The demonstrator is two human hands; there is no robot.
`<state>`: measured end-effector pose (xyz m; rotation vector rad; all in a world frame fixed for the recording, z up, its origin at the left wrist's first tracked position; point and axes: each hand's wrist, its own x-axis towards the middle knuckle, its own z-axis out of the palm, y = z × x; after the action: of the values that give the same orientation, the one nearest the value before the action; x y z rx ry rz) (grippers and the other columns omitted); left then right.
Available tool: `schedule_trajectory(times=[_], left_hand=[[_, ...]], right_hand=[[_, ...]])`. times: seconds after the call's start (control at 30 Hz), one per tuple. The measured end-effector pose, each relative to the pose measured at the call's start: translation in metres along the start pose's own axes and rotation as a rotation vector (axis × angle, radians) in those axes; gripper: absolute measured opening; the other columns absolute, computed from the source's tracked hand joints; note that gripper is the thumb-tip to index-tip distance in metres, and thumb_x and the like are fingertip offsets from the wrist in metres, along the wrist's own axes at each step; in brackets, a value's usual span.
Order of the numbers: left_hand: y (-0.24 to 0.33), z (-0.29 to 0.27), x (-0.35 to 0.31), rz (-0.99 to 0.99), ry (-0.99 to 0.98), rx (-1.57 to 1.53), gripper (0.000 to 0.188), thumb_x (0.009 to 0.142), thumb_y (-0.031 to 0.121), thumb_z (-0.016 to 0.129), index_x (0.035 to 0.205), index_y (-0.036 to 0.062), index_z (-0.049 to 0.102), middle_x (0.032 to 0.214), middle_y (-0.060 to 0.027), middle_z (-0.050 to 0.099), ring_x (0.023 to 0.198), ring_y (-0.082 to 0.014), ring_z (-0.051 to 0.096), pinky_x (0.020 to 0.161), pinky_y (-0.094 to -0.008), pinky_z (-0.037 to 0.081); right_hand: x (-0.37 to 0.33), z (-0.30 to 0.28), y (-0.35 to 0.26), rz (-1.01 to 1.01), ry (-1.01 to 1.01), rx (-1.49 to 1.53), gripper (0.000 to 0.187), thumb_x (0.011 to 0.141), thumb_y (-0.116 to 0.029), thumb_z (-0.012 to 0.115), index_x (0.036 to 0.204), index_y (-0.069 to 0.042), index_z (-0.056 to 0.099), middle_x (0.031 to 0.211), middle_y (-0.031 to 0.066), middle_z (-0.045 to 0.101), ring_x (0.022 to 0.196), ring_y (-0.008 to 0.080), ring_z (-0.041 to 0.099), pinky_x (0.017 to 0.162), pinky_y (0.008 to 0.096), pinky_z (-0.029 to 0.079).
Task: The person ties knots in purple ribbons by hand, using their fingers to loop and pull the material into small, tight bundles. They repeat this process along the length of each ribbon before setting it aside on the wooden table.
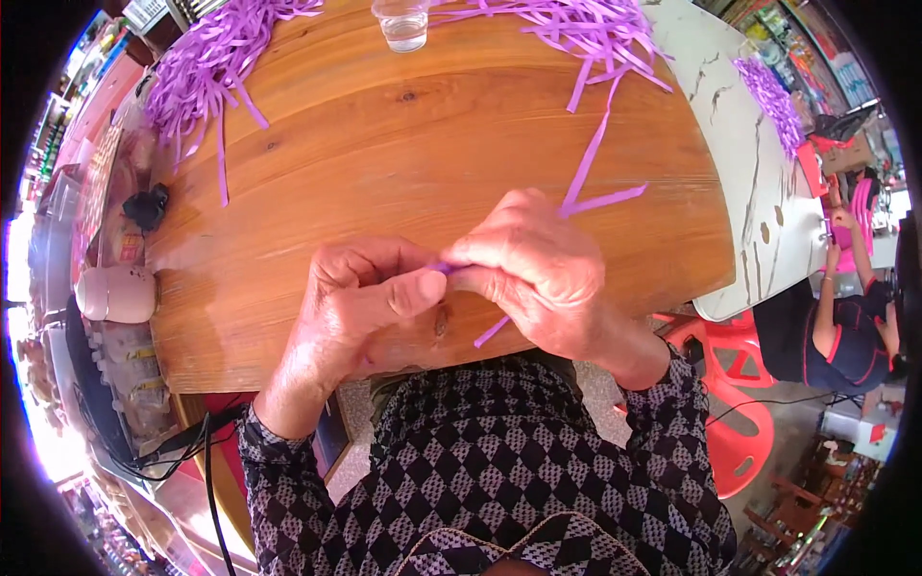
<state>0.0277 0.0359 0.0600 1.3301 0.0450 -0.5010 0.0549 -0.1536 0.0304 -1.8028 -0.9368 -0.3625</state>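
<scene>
Both of my hands meet over the near part of a wooden table. My left hand pinches a purple ribbon strip between thumb and forefinger. Fingertips of my right hand are closed on the same strip, right beside the left ones. A purple tail hangs below my right hand, and another purple length lies on the wood beyond its knuckles. What sits inside the pinch is mostly hidden by the fingers.
Heaps of purple strips lie at the far left and far right. Between them stands a clear plastic cup. A pink jar is at the left edge. To the right are a marbled white table, a red chair and another person.
</scene>
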Motion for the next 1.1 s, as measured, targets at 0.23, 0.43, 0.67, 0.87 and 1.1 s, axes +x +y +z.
schedule_trajectory(times=[0.23, 0.43, 0.67, 0.87, 1.1], left_hand=[[-0.004, 0.01, -0.001, -0.079, -0.038, 0.069, 0.021, 0.082, 0.016, 0.063, 0.087, -0.0044, 0.064, 0.068, -0.0038, 0.06, 0.06, -0.007, 0.051, 0.053, -0.0203, 0.04], [0.0, -0.016, -0.013, -0.06, 0.078, 0.25, 0.019, 0.081, 0.016, 0.062, 0.08, -0.0028, 0.059, 0.059, -0.0006, 0.053, 0.051, -0.0066, 0.045, 0.047, -0.0204, 0.035], [0.003, -0.121, -0.016, 0.25, 0.168, -0.126, 0.023, 0.083, 0.013, 0.053, 0.063, 0.0089, 0.044, 0.051, 0.0019, 0.035, 0.044, -0.0077, 0.031, 0.048, -0.0248, 0.027], [-0.004, -0.2, -0.044, 0.247, 0.15, -0.469, 0.02, 0.089, 0.012, 0.047, 0.069, 0.0107, 0.044, 0.052, 0.003, 0.028, 0.046, -0.0081, 0.024, 0.055, -0.0252, 0.026], [0.0, -0.181, -0.036, 0.29, 0.676, -0.378, 0.017, 0.087, 0.013, 0.051, 0.072, 0.004, 0.048, 0.062, -0.002, 0.045, 0.053, -0.0103, 0.037, 0.057, -0.0265, 0.031]], right_hand=[[-0.016, 0.005, -0.01, -0.103, 0.152, -0.189, 0.024, 0.059, -0.006, 0.075, 0.08, -0.004, 0.063, 0.076, 0.0025, 0.059, 0.065, 0.0183, 0.052, 0.059, 0.0323, 0.036], [-0.036, -0.041, 0.003, 0.271, 0.168, -0.009, 0.014, 0.071, 0.002, 0.068, 0.084, -0.001, 0.063, 0.078, 0.0065, 0.061, 0.071, 0.0166, 0.059, 0.062, 0.0292, 0.047], [-0.078, -0.164, 0.033, 0.716, 0.432, -0.184, 0.011, 0.077, 0.003, 0.058, 0.086, 0.002, 0.063, 0.078, 0.0018, 0.06, 0.071, 0.0087, 0.055, 0.065, 0.0202, 0.043], [-0.132, -0.232, 0.063, 0.815, 0.604, -0.197, 0.011, 0.08, -0.005, 0.06, 0.089, 0.001, 0.063, 0.075, 0.0005, 0.057, 0.068, 0.0085, 0.049, 0.067, 0.0211, 0.038], [-0.125, -0.216, 0.065, 0.801, 0.807, -0.005, 0.017, 0.085, -0.009, 0.058, 0.095, 0.003, 0.06, 0.08, 0.0047, 0.06, 0.067, 0.0104, 0.051, 0.062, 0.0216, 0.039]])
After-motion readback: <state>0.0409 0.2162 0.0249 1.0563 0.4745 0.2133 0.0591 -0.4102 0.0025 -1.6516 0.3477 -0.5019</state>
